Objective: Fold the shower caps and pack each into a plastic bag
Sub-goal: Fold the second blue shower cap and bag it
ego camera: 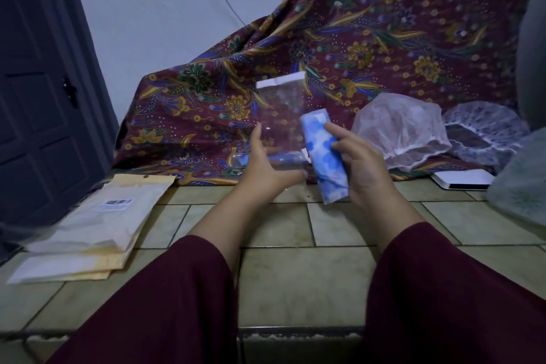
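The right hand [359,168] is gripping a folded blue shower cap [325,156]; just beside that grip, the left hand [266,162] is pinching an upright clear plastic bag [280,115].

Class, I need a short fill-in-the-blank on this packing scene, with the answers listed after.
1. The right hand grips a folded cap printed in white and ____.
2. The left hand holds a clear plastic ____.
3. Two unfolded caps lie to the ____ of the hands.
4. The stack of envelopes lies on the tiled ____.

Answers: blue; bag; right; floor
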